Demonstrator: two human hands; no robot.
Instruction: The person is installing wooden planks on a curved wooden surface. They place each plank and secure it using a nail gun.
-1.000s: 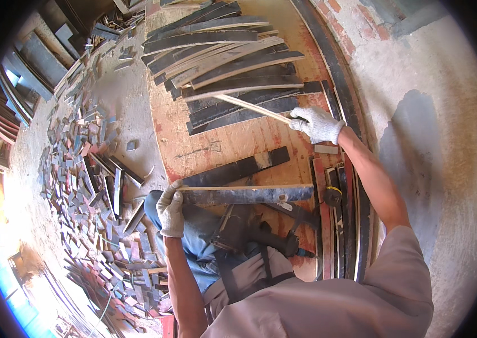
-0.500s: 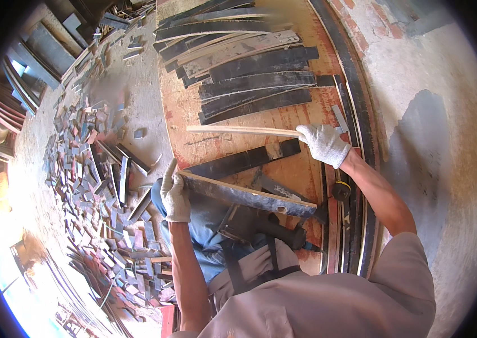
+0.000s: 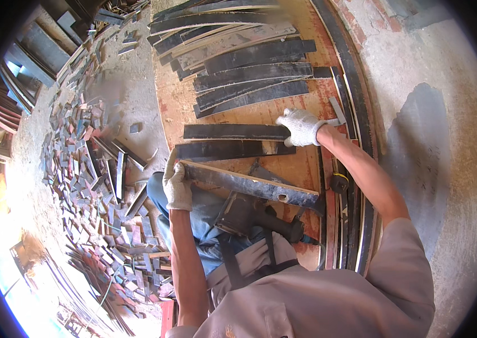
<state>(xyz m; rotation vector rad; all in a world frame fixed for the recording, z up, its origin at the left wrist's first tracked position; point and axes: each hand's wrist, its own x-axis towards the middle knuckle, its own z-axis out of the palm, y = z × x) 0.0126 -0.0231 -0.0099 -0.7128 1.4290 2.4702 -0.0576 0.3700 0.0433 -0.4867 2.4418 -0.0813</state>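
Strips of dark-faced wood (image 3: 255, 79) were fanned out across the top of the frame on a reddish-brown worktop (image 3: 173, 104), and the change came just below them, near the centre. There the narrow strip (image 3: 230, 132), which the right hand (image 3: 301, 127) had carried narrow edge up a moment earlier, now showed its dark face, just beside a second strip (image 3: 216, 150) and nearly parallel to it. To my eye, that meant this piece was all but set down. The right hand curled over its right end; whether the grip was closed on it or merely resting there, I couldn't tell. The left hand (image 3: 176, 188) still pinched the left end of a third strip (image 3: 238, 181), which slanted down to the right, above a dark power tool (image 3: 244, 217). Scattered offcuts (image 3: 103, 188) filled the left of the frame.
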